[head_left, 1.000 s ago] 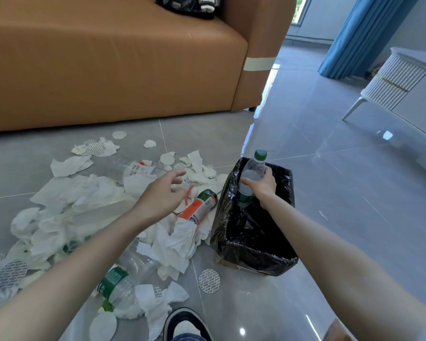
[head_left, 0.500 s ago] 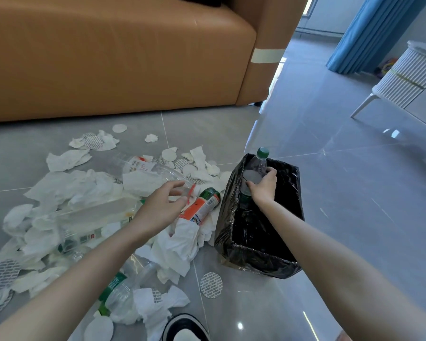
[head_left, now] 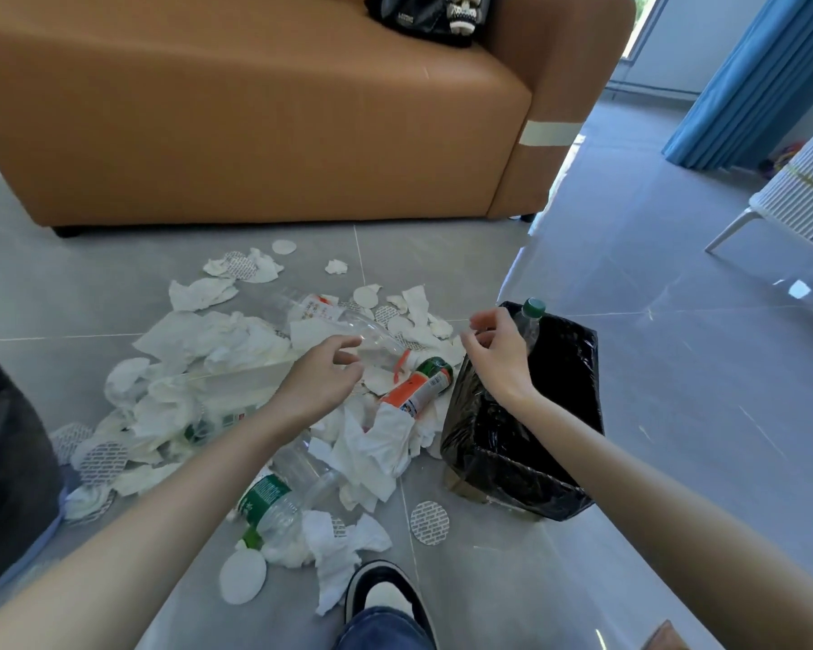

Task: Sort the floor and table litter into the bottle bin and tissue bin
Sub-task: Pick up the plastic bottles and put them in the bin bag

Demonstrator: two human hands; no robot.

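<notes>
Two hands hover over the litter, and we see both with fingers spread and curled, holding nothing. Our left hand [head_left: 322, 375] is above a clear bottle [head_left: 348, 328] lying among crumpled tissues [head_left: 235, 342] on the floor [head_left: 677, 415]. Our right hand [head_left: 496, 351] is at the near rim of the black-lined bin [head_left: 569, 415], just beside a green-capped bottle [head_left: 531, 321] standing inside it. An orange-labelled bottle [head_left: 418, 389] lies between hands and bin.
</notes>
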